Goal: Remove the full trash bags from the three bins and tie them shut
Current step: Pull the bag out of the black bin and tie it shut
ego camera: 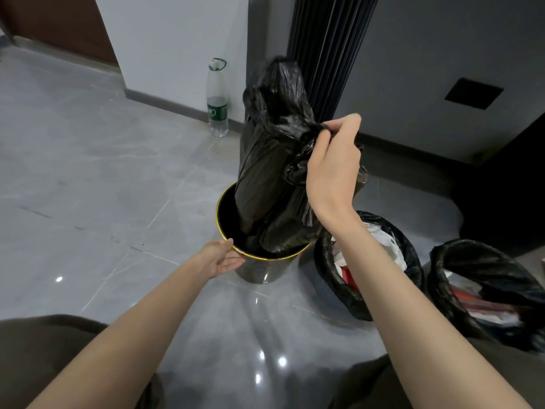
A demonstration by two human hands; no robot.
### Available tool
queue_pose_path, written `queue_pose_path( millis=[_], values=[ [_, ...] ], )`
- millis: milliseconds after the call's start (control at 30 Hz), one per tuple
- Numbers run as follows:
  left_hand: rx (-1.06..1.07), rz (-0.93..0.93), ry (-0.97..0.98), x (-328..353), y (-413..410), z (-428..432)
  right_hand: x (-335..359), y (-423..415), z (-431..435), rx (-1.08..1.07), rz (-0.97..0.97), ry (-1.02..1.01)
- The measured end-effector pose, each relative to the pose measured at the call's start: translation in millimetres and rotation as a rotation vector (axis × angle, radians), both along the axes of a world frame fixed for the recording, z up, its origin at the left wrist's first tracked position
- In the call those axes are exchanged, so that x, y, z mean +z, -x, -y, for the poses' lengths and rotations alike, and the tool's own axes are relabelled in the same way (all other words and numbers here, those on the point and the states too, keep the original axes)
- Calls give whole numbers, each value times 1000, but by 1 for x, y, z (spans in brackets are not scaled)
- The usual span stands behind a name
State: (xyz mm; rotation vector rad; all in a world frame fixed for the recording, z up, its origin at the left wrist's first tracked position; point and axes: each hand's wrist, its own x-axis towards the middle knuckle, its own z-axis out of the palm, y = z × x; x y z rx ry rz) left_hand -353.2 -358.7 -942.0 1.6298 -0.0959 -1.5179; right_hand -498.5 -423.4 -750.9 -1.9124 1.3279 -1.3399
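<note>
The soft, crinkly black plastic trash bag (274, 160), half out of the gold-rimmed black bin (259, 267), looks light; right hand (330, 166) fingers pinch its gathered neck, left hand (221, 258) open against the rim.

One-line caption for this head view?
Right hand lifts gathered black trash bag from gold-rimmed bin; left hand steadies its rim.

Two bare arms with no sleeves showing, left hand (222, 258) and right hand (333, 166) with no rings, no watch, no gloves, short plain nails, dark brown-green trousers (44, 349) over both knees
</note>
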Motion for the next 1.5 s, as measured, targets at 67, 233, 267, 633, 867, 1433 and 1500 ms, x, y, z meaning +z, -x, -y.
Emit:
queue_pose_path(
  millis=[67,233,267,633,867,1433,1500],
  values=[
    [-2,8,16,1,0,7,14,8,-3,-14,-4,32],
    [53,-43,39,2,-4,32,36,26,-8,-19,-74,74],
    [72,-73,55,1,-5,36,37,29,-8,-25,-84,64],
    [-86,116,137,56,25,31,11,61,-24,6,-181,-157],
    [-179,250,317,118,42,6,-6,68,-52,91,-240,-250],
    [-408,557,183,101,53,-102,-105,59,-128,447,-330,-483],
    [-450,688,185,85,52,-103,-114,59,-134,461,-340,-508]
  ],
)
